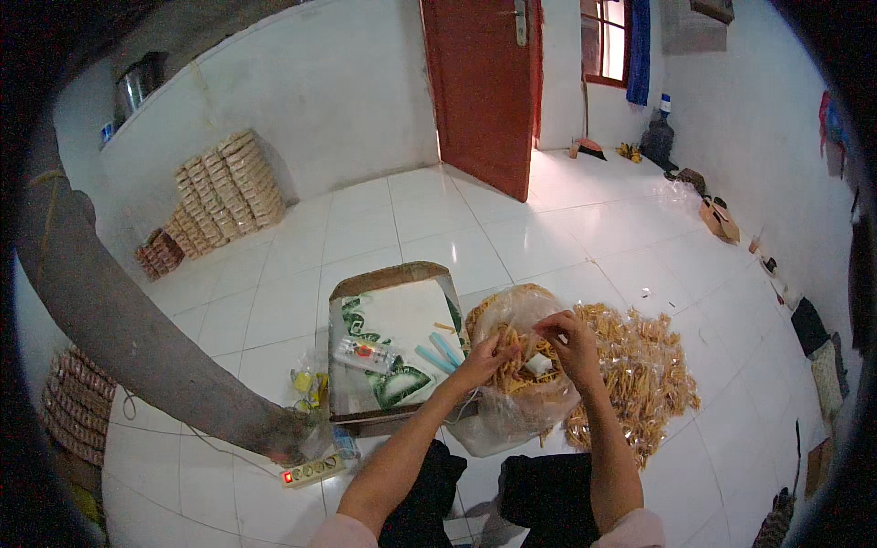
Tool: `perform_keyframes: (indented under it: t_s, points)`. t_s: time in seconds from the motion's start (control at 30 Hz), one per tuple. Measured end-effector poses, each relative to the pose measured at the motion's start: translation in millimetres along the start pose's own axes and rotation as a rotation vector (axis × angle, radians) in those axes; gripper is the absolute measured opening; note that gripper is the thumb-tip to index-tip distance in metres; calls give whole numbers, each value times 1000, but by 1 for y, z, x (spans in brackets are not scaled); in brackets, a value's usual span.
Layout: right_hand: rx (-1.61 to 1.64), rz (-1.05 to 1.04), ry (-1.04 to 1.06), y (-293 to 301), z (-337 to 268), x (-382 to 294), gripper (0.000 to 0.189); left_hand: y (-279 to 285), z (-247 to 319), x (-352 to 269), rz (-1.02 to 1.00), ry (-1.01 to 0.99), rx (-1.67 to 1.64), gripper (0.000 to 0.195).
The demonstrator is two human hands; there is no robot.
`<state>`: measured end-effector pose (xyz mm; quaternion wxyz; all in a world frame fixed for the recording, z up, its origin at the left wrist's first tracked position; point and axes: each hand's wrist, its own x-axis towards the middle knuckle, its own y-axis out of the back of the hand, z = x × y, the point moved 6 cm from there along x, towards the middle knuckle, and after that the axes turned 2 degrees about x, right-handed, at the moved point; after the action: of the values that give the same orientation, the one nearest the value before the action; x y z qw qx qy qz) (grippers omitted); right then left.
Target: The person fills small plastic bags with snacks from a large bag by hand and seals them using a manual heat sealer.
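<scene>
My left hand (488,362) grips a bunch of thin golden-brown snack sticks (508,342), seemingly in a small clear bag. To its right is my right hand (574,342), with fingers bent and tips close together near that bunch; whether they pinch anything is too small to tell. Both hands are over a large clear plastic bag (510,428) of loose snack sticks, where a small white object (539,364) lies. Many filled clear packets (634,377) are heaped on the floor at the right. On the left stands a shallow cardboard box (411,301).
Light-blue sticklike pieces (442,353) and a roll of clear plastic bags (366,354) lie on the box. A power strip (312,472) with a lit switch is near my left forearm. A grey pillar (137,322) slants across the left. Stacked packets (229,188) line the wall near a red door (483,96).
</scene>
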<state>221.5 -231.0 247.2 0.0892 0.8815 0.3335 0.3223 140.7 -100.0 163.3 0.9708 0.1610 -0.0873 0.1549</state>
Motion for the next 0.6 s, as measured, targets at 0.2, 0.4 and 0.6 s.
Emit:
perform_keyframes:
  t_s: [0.2, 0.4, 0.6]
  points:
    - [-11, -5, -43, -6, 9, -2, 13, -11, 11, -3, -13, 38, 26, 56]
    - [-180, -106, 69, -9, -11, 0, 18, -5, -17, -3, -48, 128, -138, 50]
    - [-317, -99, 169, -10, -15, -2, 21, 6, -1, -6, 87, 21, 106, 52]
